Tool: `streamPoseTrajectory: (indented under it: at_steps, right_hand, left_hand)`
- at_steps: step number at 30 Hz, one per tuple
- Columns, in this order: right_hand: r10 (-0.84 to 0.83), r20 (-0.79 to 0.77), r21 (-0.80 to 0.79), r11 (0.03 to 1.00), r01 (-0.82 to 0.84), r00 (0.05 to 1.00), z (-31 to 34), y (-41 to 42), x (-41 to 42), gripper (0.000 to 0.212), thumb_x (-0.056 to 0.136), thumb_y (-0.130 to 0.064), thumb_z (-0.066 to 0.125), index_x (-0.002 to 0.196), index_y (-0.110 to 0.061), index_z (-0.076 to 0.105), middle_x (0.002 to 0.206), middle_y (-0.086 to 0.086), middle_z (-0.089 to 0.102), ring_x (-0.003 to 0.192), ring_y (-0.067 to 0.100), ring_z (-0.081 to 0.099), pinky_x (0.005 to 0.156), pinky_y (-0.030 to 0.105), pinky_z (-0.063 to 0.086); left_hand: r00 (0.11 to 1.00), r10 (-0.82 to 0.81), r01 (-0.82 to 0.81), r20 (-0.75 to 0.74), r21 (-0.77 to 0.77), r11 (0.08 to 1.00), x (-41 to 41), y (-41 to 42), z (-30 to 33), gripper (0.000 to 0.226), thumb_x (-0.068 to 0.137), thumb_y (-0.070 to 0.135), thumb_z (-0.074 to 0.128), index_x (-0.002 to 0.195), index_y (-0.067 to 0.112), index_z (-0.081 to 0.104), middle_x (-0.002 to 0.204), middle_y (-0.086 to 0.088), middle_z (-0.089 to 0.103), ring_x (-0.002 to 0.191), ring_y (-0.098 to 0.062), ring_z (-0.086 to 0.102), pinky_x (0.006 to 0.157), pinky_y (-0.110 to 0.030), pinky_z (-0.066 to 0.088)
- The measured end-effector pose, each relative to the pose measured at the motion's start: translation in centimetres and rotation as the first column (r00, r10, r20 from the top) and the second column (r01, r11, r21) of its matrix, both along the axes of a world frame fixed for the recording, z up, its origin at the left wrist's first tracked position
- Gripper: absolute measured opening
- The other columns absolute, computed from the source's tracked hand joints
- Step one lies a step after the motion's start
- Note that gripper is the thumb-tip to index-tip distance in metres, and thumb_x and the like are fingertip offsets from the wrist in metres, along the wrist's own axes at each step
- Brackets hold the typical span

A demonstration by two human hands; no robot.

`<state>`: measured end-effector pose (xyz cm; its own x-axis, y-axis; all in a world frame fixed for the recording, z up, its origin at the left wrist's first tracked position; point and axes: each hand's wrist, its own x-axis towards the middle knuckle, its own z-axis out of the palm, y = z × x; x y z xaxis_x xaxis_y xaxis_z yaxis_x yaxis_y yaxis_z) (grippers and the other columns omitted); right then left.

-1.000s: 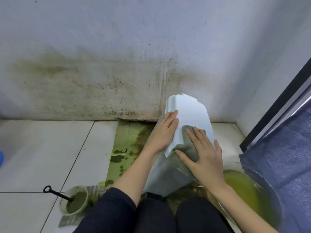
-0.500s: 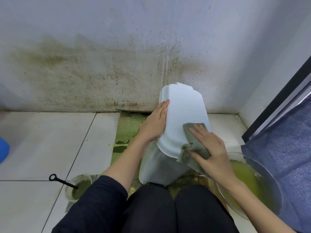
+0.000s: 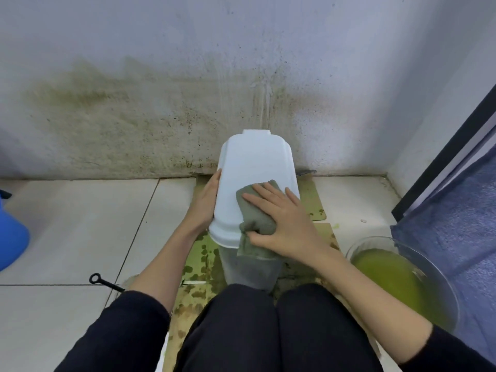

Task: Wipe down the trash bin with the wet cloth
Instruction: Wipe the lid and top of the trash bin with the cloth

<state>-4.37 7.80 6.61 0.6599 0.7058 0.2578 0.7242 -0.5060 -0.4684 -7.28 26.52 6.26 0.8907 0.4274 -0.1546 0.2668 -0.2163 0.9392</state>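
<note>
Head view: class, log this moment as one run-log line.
wiping | right hand presses cloth on bin lid | left hand steadies bin

We see a person from above, dressed in dark clothing. Both sleeves (image 3: 128,326) are dark navy or black and pushed up so the forearms are bare; the cloth looks plain, with no pattern or marking we can make out. The trousers (image 3: 279,334) are of the same dark, smooth fabric. The left hand (image 3: 205,205) and right hand (image 3: 284,224) are bare, with no gloves.
</note>
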Motion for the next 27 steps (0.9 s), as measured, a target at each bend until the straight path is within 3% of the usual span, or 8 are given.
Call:
streamPoseTrajectory:
  at_steps: [4, 7, 11, 14, 17, 21, 24, 27]
  right_hand:
    - [-0.047, -0.144, 0.102, 0.993, 0.062, 0.988, -0.1, -3.5, 0.5, 0.077, 0.06, -0.054, 0.048, 0.135, -0.049, 0.035, 0.147, -0.026, 0.02, 0.141, -0.007, 0.007, 0.12, 0.04, 0.001]
    - [-0.099, -0.106, 0.022, 0.995, 0.102, 0.989, 0.8, -2.9, 0.5, 0.079, 0.061, -0.063, 0.048, 0.137, -0.05, 0.031, 0.152, -0.021, 0.017, 0.143, -0.001, 0.006, 0.119, 0.04, -0.001]
    - [-0.131, -0.055, -0.063, 0.99, 0.128, 0.99, 1.4, -0.5, 0.1, 0.076, 0.075, -0.059, 0.062, 0.142, -0.044, 0.029, 0.156, -0.016, 0.014, 0.145, 0.005, 0.004, 0.119, 0.037, -0.004]
    - [-0.099, -0.056, -0.037, 0.995, 0.097, 0.994, 0.9, -0.9, -0.3, 0.071, 0.076, -0.053, 0.063, 0.139, -0.048, 0.03, 0.155, -0.018, 0.016, 0.143, -0.001, 0.005, 0.118, 0.034, -0.005]
    - [-0.122, -0.107, 0.082, 0.988, 0.131, 0.987, 0.0, -2.7, -0.8, 0.068, 0.067, -0.054, 0.052, 0.132, -0.056, 0.031, 0.149, -0.027, 0.018, 0.141, -0.007, 0.005, 0.119, 0.04, 0.001]
    - [-0.203, -0.126, 0.193, 0.955, 0.224, 0.971, -1.3, -2.0, -1.6, 0.064, 0.071, -0.047, 0.035, 0.135, -0.044, 0.04, 0.15, -0.021, 0.022, 0.143, 0.0, 0.005, 0.119, 0.041, 0.003]
    - [-0.21, -0.073, 0.144, 0.965, 0.219, 0.975, -1.1, -0.3, -1.4, 0.067, 0.072, -0.047, 0.031, 0.137, -0.035, 0.041, 0.153, -0.01, 0.025, 0.145, 0.008, 0.006, 0.119, 0.045, 0.003]
    - [-0.207, -0.031, 0.134, 0.969, 0.21, 0.978, -1.2, 0.0, -0.7, 0.068, 0.071, -0.048, 0.032, 0.137, -0.033, 0.042, 0.153, -0.007, 0.027, 0.145, 0.011, 0.009, 0.119, 0.045, 0.005]
  left_hand:
    - [0.999, -0.02, 0.018, 0.044, 0.039, 0.999, 1.1, -2.4, 0.5, 0.045, 0.101, 0.048, 0.024, 0.145, 0.039, 0.031, 0.15, 0.015, 0.035, 0.135, -0.011, 0.035, 0.105, -0.026, 0.028]
    - [0.998, 0.026, -0.029, 0.054, 0.05, 0.998, 1.8, -3.5, 0.4, 0.042, 0.101, 0.043, 0.026, 0.141, 0.039, 0.038, 0.146, 0.01, 0.042, 0.131, -0.016, 0.043, 0.11, -0.041, 0.034]
    - [0.999, 0.027, -0.03, 0.041, 0.069, 0.997, 1.9, -3.3, 0.5, 0.042, 0.102, 0.039, 0.025, 0.142, 0.038, 0.036, 0.147, 0.009, 0.041, 0.132, -0.017, 0.042, 0.109, -0.039, 0.034]
    - [1.0, 0.01, -0.011, 0.007, 0.09, 0.996, 1.3, -2.4, 0.5, 0.043, 0.103, 0.041, 0.023, 0.145, 0.038, 0.032, 0.15, 0.01, 0.037, 0.134, -0.017, 0.038, 0.098, -0.027, 0.032]
    - [1.0, 0.022, -0.021, -0.007, 0.098, 0.995, 0.8, -1.7, 0.5, 0.044, 0.103, 0.043, 0.022, 0.146, 0.038, 0.029, 0.151, 0.012, 0.035, 0.135, -0.016, 0.036, 0.09, -0.024, 0.027]
    - [0.999, 0.036, -0.034, -0.02, 0.095, 0.995, 0.3, -0.7, 0.3, 0.044, 0.102, 0.045, 0.022, 0.145, 0.041, 0.03, 0.15, 0.012, 0.036, 0.136, -0.017, 0.036, 0.093, -0.029, 0.028]
    - [0.995, 0.048, -0.03, -0.092, 0.189, 0.981, -0.1, 0.3, 0.2, 0.044, 0.102, 0.044, 0.021, 0.144, 0.041, 0.032, 0.148, 0.008, 0.041, 0.133, -0.022, 0.04, 0.102, -0.035, 0.03]
    - [0.995, 0.097, -0.085, -0.035, 0.243, 0.966, 0.0, 0.2, 1.4, 0.042, 0.102, 0.036, 0.024, 0.129, 0.021, 0.052, 0.131, 0.0, 0.055, 0.117, -0.02, 0.049, 0.093, -0.035, 0.038]
